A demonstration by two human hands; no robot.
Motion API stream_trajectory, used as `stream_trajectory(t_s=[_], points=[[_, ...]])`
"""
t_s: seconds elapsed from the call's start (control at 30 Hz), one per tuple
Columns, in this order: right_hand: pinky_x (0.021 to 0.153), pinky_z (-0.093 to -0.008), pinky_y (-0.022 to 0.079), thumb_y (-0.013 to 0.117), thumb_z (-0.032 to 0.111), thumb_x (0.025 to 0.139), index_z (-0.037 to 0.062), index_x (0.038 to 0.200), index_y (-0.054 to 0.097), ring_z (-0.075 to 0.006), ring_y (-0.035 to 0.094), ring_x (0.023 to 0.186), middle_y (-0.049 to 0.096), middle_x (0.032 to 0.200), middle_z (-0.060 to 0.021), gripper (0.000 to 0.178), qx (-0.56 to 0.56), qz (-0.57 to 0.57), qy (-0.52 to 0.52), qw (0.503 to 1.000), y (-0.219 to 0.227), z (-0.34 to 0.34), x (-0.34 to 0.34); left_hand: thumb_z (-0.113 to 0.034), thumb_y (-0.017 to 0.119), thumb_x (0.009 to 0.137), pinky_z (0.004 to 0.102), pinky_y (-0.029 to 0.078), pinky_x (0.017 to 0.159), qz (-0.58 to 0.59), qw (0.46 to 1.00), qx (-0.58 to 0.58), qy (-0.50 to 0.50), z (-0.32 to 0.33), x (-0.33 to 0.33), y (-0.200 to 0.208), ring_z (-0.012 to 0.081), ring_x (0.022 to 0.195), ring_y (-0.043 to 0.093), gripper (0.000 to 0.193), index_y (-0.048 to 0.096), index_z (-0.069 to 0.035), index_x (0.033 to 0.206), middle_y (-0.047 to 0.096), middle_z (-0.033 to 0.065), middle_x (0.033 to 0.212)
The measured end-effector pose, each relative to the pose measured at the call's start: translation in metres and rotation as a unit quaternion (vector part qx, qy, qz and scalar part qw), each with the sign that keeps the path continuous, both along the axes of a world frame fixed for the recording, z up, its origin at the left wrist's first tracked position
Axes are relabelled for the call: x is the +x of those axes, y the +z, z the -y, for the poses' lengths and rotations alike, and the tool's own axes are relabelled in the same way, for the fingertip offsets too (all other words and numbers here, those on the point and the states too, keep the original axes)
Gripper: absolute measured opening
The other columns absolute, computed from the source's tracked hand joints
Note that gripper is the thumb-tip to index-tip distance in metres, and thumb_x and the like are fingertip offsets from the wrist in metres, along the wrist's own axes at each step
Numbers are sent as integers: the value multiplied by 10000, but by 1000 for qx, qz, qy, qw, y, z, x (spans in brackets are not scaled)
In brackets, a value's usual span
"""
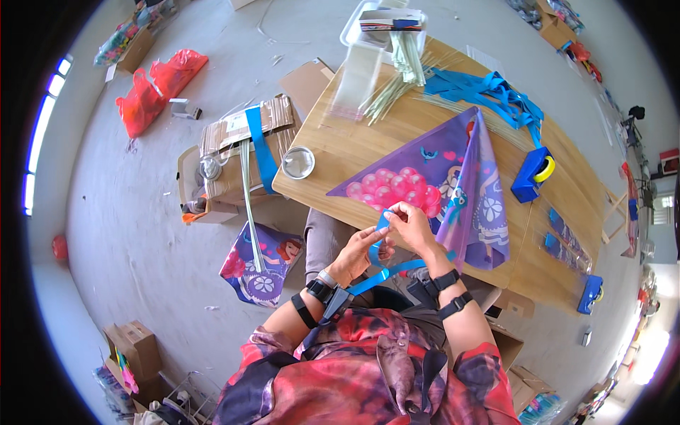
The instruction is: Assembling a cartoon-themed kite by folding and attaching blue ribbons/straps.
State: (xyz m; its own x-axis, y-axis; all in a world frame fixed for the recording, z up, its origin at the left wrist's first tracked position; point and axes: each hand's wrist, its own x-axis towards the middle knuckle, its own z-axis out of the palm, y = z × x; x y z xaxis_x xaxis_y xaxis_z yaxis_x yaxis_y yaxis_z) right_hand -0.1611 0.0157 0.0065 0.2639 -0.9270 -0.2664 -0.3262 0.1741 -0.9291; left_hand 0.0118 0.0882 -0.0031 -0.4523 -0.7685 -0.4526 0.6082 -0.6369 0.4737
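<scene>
Over the near edge of the table, both my hands pinch a blue ribbon (375,253). My left hand (352,253) grips it between thumb and fingers. Close beside it, my right hand (413,228) holds the ribbon's upper end. The rest of the strip loops down and trails across my lap between my wrists. Just beyond my hands lies a purple printed kite-like sheet (418,170) with pink balloon pictures, its right part folded up. A similar purple sheet (258,265) hangs left of my leg, with pale strips lying over it.
The wooden table (322,170) carries a heap of blue ribbon (489,95), a bundle of pale thin strips (405,64), a blue tape dispenser (531,173) and a round clear container (298,163). A cardboard box (248,134) stands left of it. Red bags (159,88) lie on the floor.
</scene>
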Motion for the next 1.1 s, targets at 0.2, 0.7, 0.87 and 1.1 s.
stream_trajectory(t_s=[0.2,0.7,0.87,1.1], points=[[693,-348,511,691,155,945,5,1012,692,-206,669,759,715,877,-146,165,-57,-100,45,992,-11,26,32,-244,675,1010,323,617,701,43,987,81,128,-9,16,-15,208,787,733,224,613,-37,1067,717,114,914],[873,-459,398,779,272,843,173,904,698,-244,594,1023,634,986,-17,142,-229,-243,93,938,-34,52,84,-273,708,989,359,646,665,128,952,133,244,-9,19,-27,245,795,742,357,482,-6,1058,658,127,893],[889,-450,392,788,271,826,185,946,693,-247,583,1042,618,1007,-11,175,-231,-265,85,932,-36,51,84,-377,756,944,303,584,594,188,945,139,231,6,17,-24,177,691,681,494,488,3,1109,629,77,844],[891,-440,402,801,235,820,165,1007,683,-255,592,1030,630,1009,-19,232,-273,-264,68,922,-36,48,87,-386,813,889,220,332,476,267,914,128,279,31,12,-41,45,533,452,389,626,-79,1037,567,-48,730]])
